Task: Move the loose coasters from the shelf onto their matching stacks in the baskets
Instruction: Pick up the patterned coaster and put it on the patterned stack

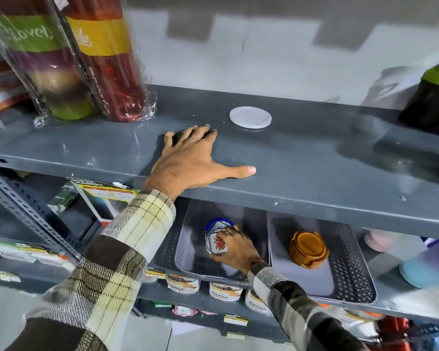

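**Head view: flowered coaster going onto its stack, white one waiting above**

Head view showed your right hand (235, 252) down inside the left basket (188, 239) on the lower shelf, fingers pinched around the edge of a white coaster with a red flower (217, 243). That coaster sat tilted against, or on top of, a stack with a blue rim (214, 222); whether it rested fully on the stack or you held its weight could not be told. Your left hand (195, 158) lay palm-down on the upper shelf (314, 158), fingers spread flat and thumb stretched out along the front edge, gripping nothing.

A plain white round coaster (250, 117) lay loose on that upper shelf, just beyond your left fingertips and apart from them. The right basket (350, 262) held a brown stack in a brown holder (307, 250), well clear of your hand.

By the look of it, you were in the placing step for the flowered coaster, and one loose piece was left. The next move called for you to settle the flowered coaster level on its stack and let go without knocking the pile sideways. Then you would need to reach for the white disc. It lay flat on smooth metal, so sliding it toward the shelf edge to get a fingertip under it seemed the easier pick. No white stack was in view in either basket, so you would have had to find its match first.
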`<state>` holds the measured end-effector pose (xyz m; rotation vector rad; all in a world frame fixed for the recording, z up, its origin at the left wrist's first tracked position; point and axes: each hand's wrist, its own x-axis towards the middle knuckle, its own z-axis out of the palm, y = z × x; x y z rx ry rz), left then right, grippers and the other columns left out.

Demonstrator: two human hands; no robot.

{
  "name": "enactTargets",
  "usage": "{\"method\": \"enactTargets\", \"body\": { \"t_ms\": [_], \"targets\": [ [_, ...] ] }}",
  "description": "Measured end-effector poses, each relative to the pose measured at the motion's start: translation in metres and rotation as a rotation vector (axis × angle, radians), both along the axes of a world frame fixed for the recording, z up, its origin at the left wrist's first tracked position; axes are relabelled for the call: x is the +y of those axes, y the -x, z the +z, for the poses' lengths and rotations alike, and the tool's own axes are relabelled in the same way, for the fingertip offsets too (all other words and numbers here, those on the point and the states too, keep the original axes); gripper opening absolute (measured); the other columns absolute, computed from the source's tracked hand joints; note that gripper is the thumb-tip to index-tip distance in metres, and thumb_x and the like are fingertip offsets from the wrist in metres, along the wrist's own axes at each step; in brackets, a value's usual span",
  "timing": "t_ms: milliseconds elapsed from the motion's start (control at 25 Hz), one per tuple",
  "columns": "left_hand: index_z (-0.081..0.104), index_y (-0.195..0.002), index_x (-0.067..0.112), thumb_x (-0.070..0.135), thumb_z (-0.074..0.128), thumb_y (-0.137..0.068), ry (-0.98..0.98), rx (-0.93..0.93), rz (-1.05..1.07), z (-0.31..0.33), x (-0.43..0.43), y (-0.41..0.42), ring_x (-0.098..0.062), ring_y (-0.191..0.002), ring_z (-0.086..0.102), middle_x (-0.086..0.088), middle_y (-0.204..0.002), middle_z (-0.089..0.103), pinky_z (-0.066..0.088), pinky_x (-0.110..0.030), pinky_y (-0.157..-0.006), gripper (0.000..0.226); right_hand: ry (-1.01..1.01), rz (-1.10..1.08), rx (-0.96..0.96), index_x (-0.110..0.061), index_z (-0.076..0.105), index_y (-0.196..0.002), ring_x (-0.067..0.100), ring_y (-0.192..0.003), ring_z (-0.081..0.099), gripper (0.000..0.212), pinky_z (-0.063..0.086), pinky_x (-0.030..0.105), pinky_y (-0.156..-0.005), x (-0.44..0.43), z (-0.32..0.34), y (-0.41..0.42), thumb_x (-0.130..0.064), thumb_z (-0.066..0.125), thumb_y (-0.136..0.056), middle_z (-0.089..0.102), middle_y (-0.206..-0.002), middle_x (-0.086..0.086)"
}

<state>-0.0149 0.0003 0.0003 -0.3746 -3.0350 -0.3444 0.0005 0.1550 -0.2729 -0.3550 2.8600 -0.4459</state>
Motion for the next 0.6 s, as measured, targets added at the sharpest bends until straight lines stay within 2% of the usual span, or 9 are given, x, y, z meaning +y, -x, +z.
{"method": "enactTargets", "body": {
  "t_ms": [200, 360, 440, 600],
  "targets": [
    [0.024, -0.16, 0.024, 0.109, 0.027, -0.047, 0.01, 0.003, 0.006, -0.001, 0.0, 0.001, -0.01, -0.154, 0.009, 0.009, -0.169, 0.015, 0.004, -0.052, -0.123, 0.141, -0.097, 0.047, 0.072, -0.023, 0.047, -0.145, 0.024, -0.14, 0.04, 0.074, 0.036, 0.049, -0.118, 0.0, -0.009, 0.008, -0.065, 0.059, -0.085, 0.043, -0.155, 0.003],
    [0.024, -0.16, 0.024, 0.109, 0.026, -0.046, 0.008, 0.005, 0.011, 0.0, 0.0, 0.001, -0.011, -0.155, 0.009, 0.009, -0.169, 0.015, 0.005, -0.053, -0.124, 0.142, -0.154, 0.099, 0.044, -0.021, 0.041, -0.149, 0.035, -0.153, 0.019, 0.088, 0.023, 0.056, -0.122, 0.004, -0.008, 0.012, -0.065, 0.069, -0.079, 0.017, -0.168, 0.011],
    [0.024, -0.16, 0.025, 0.109, 0.026, -0.046, 0.009, 0.004, 0.013, 0.0, 0.001, 0.0, -0.012, -0.155, 0.008, 0.009, -0.169, 0.015, 0.005, -0.053, -0.124, 0.142, -0.148, 0.111, 0.012, -0.022, 0.038, -0.15, 0.035, -0.156, 0.013, 0.091, 0.023, 0.055, -0.122, 0.006, -0.007, 0.018, -0.06, 0.076, -0.076, 0.012, -0.17, 0.013],
    [0.024, -0.16, 0.025, 0.109, 0.028, -0.048, 0.011, 0.009, 0.013, 0.0, 0.001, 0.0, -0.011, -0.155, 0.008, 0.01, -0.169, 0.015, 0.005, -0.053, -0.124, 0.14, -0.124, 0.082, -0.007, -0.024, 0.039, -0.148, 0.034, -0.148, 0.032, 0.09, 0.034, 0.047, -0.118, 0.006, -0.004, 0.029, -0.049, 0.082, -0.073, 0.03, -0.162, 0.011]
  ]
}}
